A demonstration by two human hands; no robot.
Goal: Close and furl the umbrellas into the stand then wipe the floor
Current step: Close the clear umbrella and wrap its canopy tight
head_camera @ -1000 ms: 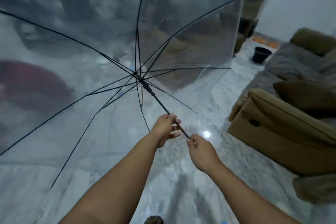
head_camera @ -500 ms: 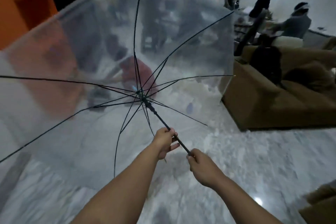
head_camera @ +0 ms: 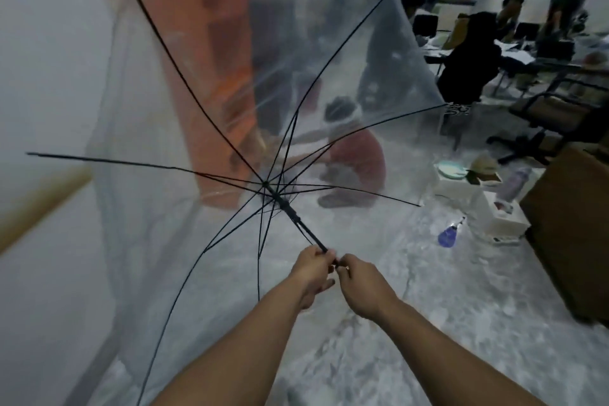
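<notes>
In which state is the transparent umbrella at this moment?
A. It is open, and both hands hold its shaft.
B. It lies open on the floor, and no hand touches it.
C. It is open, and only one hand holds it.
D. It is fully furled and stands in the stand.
A: the umbrella has its canopy spread on the black ribs, while the left hand and the right hand both grip the lower shaft, close together.

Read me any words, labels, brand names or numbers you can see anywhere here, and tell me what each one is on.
None can be read.
Umbrella: clear canopy, black shaft, no print visible.
Blue spray bottle: too blurred to show any label.
White boxes on the floor: markings too blurred to read.
Far wall items: too small and blurred.
</notes>
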